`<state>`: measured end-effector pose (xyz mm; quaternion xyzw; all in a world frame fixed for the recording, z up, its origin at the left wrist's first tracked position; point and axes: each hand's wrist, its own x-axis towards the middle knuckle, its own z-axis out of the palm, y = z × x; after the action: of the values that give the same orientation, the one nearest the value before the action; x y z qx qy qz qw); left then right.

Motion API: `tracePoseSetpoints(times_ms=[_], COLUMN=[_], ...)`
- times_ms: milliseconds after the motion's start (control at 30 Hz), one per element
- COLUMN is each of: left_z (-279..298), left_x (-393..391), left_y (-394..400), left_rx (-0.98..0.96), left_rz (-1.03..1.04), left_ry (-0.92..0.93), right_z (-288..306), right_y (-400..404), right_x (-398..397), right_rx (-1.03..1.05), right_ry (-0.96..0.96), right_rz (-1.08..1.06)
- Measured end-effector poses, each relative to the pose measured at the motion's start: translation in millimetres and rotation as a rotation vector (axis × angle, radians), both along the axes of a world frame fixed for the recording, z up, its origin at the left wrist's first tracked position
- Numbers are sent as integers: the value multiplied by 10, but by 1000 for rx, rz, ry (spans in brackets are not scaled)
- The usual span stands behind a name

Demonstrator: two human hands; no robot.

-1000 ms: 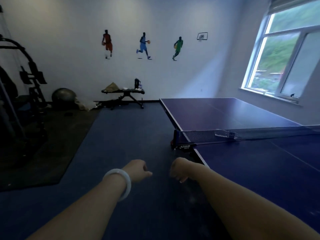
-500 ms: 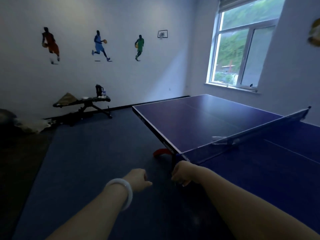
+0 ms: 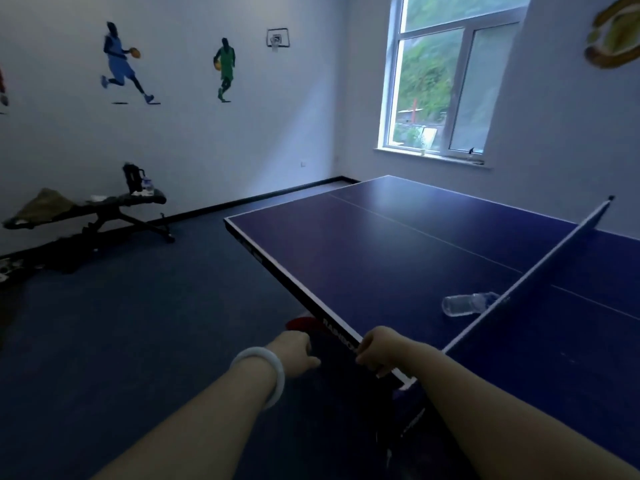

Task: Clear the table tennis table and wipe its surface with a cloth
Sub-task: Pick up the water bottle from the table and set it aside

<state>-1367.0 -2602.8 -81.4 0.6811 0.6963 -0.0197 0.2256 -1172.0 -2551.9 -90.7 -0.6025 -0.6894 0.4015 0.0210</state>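
1. I am standing at the left side edge of the table tennis table [image 3: 381, 251], close to where the net [image 3: 540, 275] is meeting that edge, and I am reaching both bare arms forward.
2. My right hand [image 3: 379, 351] is sitting at the side edge of the table, just beside the near end of the net; my fingers are curled together, but I cannot tell whether they are gripping the edge or anything else.
3. My left hand [image 3: 294, 353] is hanging off the table over the blue floor [image 3: 121, 323], fingers curled in and holding nothing that I can see. A pale bangle [image 3: 265, 372] is sitting on that wrist.
4. A clear plastic bottle [image 3: 467, 303] is lying on its side on the far half of the table, right against the net and nearer the left side edge than the right.
5. Something red [image 3: 301, 323] is showing just below the table's side edge, beyond my left hand; I cannot tell what it is.
6. A weight bench [image 3: 104, 209] with a few things on it is standing by the far wall, well apart from the table.
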Motion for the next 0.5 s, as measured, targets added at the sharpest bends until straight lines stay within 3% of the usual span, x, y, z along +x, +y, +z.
tracePoseSetpoints(times_ms=[300,500], left_z=[-162,-375], left_x=[-400,20], left_y=[1944,2892], left_rx=[-44,-133], left_rz=[-297,-500], left_ry=[-10,-7], right_z=[-115,-287], right_y=[1307,1725], right_x=[-158,132], right_rx=[-73,-106], right_ry=[-40,21], right_rz=[-291,-541])
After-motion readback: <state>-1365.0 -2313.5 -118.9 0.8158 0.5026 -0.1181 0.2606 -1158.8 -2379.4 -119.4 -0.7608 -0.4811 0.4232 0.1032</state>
